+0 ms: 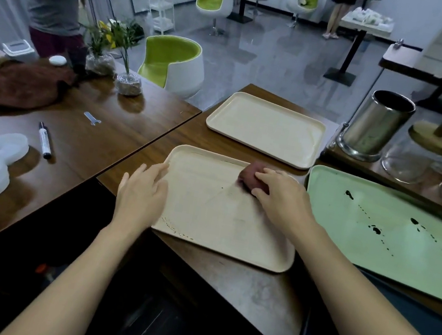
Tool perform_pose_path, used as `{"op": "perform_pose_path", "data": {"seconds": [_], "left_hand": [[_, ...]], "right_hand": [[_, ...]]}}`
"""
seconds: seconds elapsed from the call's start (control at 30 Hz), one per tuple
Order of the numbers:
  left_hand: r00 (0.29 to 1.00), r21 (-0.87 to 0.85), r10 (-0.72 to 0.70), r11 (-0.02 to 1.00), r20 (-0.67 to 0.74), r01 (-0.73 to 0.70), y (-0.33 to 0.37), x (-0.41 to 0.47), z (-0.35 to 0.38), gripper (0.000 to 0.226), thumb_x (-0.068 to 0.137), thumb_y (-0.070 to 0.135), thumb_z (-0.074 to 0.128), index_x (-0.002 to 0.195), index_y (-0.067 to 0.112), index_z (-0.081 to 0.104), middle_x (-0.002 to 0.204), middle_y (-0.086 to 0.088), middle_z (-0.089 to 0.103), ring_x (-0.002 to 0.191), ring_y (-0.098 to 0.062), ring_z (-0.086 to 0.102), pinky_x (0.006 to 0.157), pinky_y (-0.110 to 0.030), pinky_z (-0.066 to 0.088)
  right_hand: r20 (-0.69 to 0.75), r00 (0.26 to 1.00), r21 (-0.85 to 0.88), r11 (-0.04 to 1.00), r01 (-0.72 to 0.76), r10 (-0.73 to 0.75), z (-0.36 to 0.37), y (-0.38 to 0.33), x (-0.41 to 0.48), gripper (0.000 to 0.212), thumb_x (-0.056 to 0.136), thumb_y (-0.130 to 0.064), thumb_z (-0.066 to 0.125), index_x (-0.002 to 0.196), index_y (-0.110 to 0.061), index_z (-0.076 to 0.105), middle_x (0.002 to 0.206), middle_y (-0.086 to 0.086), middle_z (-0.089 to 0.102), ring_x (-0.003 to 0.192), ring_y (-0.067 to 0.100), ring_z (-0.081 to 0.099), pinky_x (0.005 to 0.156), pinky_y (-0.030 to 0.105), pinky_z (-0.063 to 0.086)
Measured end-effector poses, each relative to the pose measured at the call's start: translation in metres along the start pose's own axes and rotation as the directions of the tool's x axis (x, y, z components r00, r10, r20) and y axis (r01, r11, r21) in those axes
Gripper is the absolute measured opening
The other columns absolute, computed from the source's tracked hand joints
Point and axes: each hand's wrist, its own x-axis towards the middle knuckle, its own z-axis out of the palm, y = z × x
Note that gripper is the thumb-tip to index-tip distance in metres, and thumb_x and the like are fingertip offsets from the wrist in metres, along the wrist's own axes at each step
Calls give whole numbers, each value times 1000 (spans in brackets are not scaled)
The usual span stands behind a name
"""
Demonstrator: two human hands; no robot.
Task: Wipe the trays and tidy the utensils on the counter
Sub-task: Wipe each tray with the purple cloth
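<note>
The near cream tray [219, 219] is laid flat on the wooden counter [250, 298], so everything here gets placed off that tray. A green tray [392, 254] is parked just to its right with the edges almost touching, and dark splotches [376, 230] plus a dotted trail of drips are scattered across it. A second cream tray [264, 128] is set just behind the near one, with a strip of counter left between them. Well off to the left and further back, a brown towel [17, 86] is spread over a neighbouring table. Back and to the right, a steel canister [376, 126] is stood upright with a lidded glass jar [420, 159] beside it. The tray's left rim is touched by the left hand [142, 192], fingers kept fairly straight and close together, nothing gripped. Near the tray's far right corner, a maroon rag [249, 176] is bunched up and pressed onto the surface by the right hand [282, 198], fingers curled over it. Brown specks [174, 228] are dotted along the tray's near-left edge. A black marker [44, 140] is left lying well to the left, on that other table.
</note>
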Motion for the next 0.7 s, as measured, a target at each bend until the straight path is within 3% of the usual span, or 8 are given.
{"op": "perform_pose_path", "data": {"seconds": [0.1, 0.23, 0.3, 0.37, 0.4, 0.53, 0.63, 0.7], "left_hand": [[987, 143, 158, 978, -38, -151, 15, 4, 5, 37, 101, 30, 55, 137, 29, 60, 160, -3, 42, 154, -33, 23, 123, -54, 16], [933, -22, 354, 935, 71, -353, 58, 0, 12, 38, 96, 31, 63, 134, 27, 64, 134, 1, 65, 135, -27, 49, 112, -42, 36], [934, -122, 324, 944, 152, -308, 76, -4, 17, 43, 92, 38, 66, 135, 31, 64, 131, 5, 68, 129, -21, 57, 107, -41, 44], [937, -187, 297, 946, 182, -264, 88, -7, 21, 42, 88, 48, 62, 129, 40, 65, 124, 12, 71, 119, -14, 62, 100, -40, 49], [943, -226, 277, 946, 184, -234, 91, -8, 21, 39, 86, 50, 62, 125, 43, 67, 119, 16, 73, 115, -10, 64, 98, -39, 51], [953, -493, 173, 869, 250, -29, 90, -5, 17, 40, 80, 54, 66, 118, 42, 71, 104, 16, 77, 104, 0, 68, 100, -40, 54], [943, -628, 196, 778, 269, 18, 85, -4, 13, 31, 89, 37, 66, 119, 33, 73, 103, 4, 79, 99, -13, 73, 93, -43, 59], [941, -682, 196, 730, 276, 48, 86, -4, 8, 24, 98, 22, 63, 120, 22, 73, 97, -3, 79, 82, -21, 73, 74, -33, 59]], "right_hand": [[-76, 990, 96, 989, -115, 123, -4, -7, 0, 28, 96, -28, 52, 115, -28, 72, 114, 1, 72, 108, 29, 62, 81, 39, 49], [-63, 961, 345, 909, -234, 271, -9, -5, 0, 23, 93, -25, 55, 103, -34, 75, 105, -9, 75, 100, 19, 63, 79, 31, 46], [1, 937, 579, 764, -286, 349, -12, -2, 1, 18, 90, -21, 60, 90, -32, 75, 91, -11, 75, 89, 15, 66, 76, 29, 51], [137, 913, 817, 477, -323, 384, -16, -4, -1, 16, 92, -12, 62, 90, -21, 76, 83, -3, 72, 82, 17, 66, 70, 33, 61], [204, 904, 878, 339, -339, 376, -18, -6, -2, 14, 94, -8, 62, 94, -13, 75, 83, 2, 69, 80, 19, 65, 67, 31, 62], [342, 874, 927, 31, -374, 345, -28, -14, -6, 11, 96, -4, 61, 97, -4, 72, 92, 11, 65, 81, 21, 64, 65, 29, 62], [413, 858, 909, -78, -410, 305, -28, -16, -9, 10, 97, -4, 60, 100, -2, 69, 99, 14, 61, 81, 24, 64, 60, 26, 61], [451, 845, 891, -94, -444, 286, -25, -18, -10, 11, 98, -5, 60, 97, -4, 70, 96, 13, 60, 75, 22, 63, 57, 23, 59]]}}
